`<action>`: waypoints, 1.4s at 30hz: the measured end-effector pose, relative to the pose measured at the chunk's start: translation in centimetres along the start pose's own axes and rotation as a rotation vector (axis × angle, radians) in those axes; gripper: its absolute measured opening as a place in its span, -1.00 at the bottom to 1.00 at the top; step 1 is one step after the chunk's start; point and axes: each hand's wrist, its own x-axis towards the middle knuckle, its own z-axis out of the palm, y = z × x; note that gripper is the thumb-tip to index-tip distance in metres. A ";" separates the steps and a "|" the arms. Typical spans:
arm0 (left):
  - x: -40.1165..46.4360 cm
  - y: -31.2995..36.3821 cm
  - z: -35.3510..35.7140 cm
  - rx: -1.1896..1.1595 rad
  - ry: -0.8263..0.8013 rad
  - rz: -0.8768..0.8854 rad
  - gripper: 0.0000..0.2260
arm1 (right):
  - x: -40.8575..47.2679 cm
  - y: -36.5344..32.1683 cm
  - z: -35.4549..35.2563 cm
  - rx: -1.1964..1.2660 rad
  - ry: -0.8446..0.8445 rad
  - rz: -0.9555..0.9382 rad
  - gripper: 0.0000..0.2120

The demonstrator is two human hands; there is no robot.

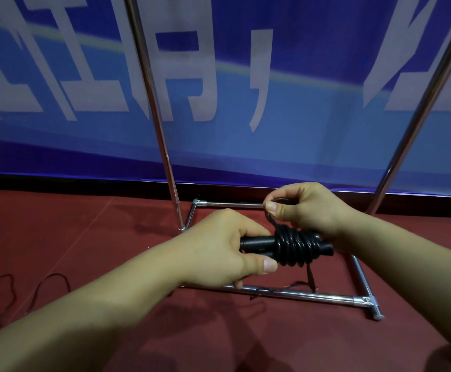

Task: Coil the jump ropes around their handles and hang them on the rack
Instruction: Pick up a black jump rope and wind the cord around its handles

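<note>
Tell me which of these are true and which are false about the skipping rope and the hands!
1. The left hand holds the black handles. True.
2. The black rope is wound around the handles. True.
3. The right hand is flat on the floor. False: it is up above the coil, pinching the rope end in its fingers.
4. The coiled rope already hangs on the rack. False: both hands hold it in front of the rack's low bars.
5. The floor is green. False: it is dark red.
6. Another thin rope lies on the floor at the left. True.
</note>
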 end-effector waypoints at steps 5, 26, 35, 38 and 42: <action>0.1 0.0 -0.3 -0.157 0.039 0.080 -0.92 | 0.2 0.0 -0.2 0.164 -0.062 0.014 -0.91; 1.1 -1.7 -0.8 -0.243 0.483 -0.080 -0.87 | 0.1 0.3 2.3 -0.078 -0.110 0.103 -0.65; 2.0 -4.8 -1.5 -0.177 0.608 -0.294 -0.87 | -0.5 -0.6 3.2 -0.212 -0.122 0.076 -0.65; 2.2 -5.3 -1.5 -0.125 0.615 -0.326 -0.89 | -0.7 -0.7 3.3 -0.277 -0.125 0.076 -0.66; 2.4 -5.8 -1.7 -0.023 0.629 -0.359 -0.90 | -0.9 -0.9 3.6 -0.317 -0.177 0.074 -0.70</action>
